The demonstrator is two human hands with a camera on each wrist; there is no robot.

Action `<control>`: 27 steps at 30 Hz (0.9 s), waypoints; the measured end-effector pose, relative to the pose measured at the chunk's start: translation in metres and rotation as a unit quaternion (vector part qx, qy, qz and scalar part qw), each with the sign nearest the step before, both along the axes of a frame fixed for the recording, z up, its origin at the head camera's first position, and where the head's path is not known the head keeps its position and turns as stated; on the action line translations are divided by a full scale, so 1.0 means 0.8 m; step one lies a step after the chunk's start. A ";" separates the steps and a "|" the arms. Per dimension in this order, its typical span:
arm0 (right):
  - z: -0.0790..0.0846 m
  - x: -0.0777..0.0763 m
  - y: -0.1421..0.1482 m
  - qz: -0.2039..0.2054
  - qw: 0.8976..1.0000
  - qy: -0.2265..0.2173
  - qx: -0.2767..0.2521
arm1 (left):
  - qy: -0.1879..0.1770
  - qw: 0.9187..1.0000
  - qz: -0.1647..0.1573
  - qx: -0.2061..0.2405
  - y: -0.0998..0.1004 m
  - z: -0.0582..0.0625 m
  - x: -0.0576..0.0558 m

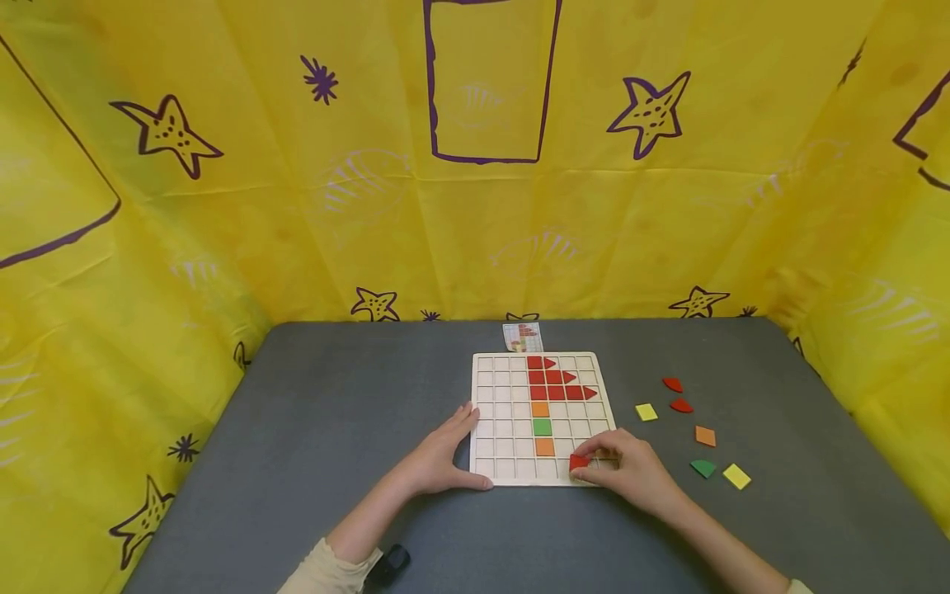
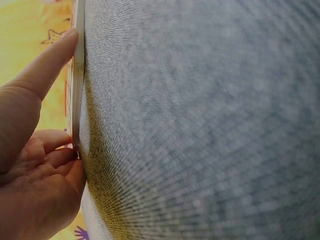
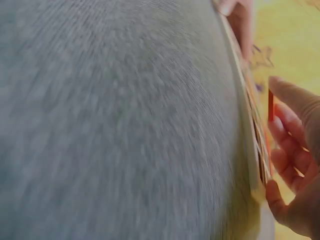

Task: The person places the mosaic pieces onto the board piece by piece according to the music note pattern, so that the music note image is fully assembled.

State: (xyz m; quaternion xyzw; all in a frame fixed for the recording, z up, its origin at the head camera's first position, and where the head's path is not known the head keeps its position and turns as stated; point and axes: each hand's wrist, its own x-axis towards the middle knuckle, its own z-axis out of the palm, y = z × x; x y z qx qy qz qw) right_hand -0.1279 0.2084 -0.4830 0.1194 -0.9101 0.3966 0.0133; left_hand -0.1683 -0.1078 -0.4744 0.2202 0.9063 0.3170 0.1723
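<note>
A square pale grid board (image 1: 503,429) lies on the table. My left hand (image 1: 443,456) rests at its lower left corner, fingers along the left edge and thumb on the near edge; the left wrist view shows the thumb (image 2: 55,60) against the board's rim. Over the board's lower right part, my right hand (image 1: 631,470) pinches a red tile (image 1: 577,464) between thumb and fingertips. That tile appears edge-on, raised off the board, in the right wrist view (image 3: 271,105). Red squares and triangles form three rows at the top of the grid, with orange, green (image 1: 543,427) and orange squares below.
Loose tiles lie right of the board: two red curved pieces (image 1: 672,385), two yellow squares (image 1: 646,412), an orange square (image 1: 705,436) and a green curved piece (image 1: 703,469). A small pattern card (image 1: 523,337) lies behind the board. Yellow cloth surrounds the grey table (image 1: 356,396).
</note>
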 end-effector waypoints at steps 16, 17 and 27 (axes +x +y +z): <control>-0.008 -0.010 -0.044 0.082 0.984 0.147 0.065 | 0.004 1.000 -0.001 0.000 0.000 0.000 0.000; -0.009 -0.010 -0.044 0.082 0.983 0.148 0.066 | 0.004 1.000 -0.001 0.000 0.000 0.000 0.001; -0.004 -0.012 -0.037 0.115 0.977 0.153 0.098 | -0.004 1.000 0.001 -0.004 0.000 0.000 0.001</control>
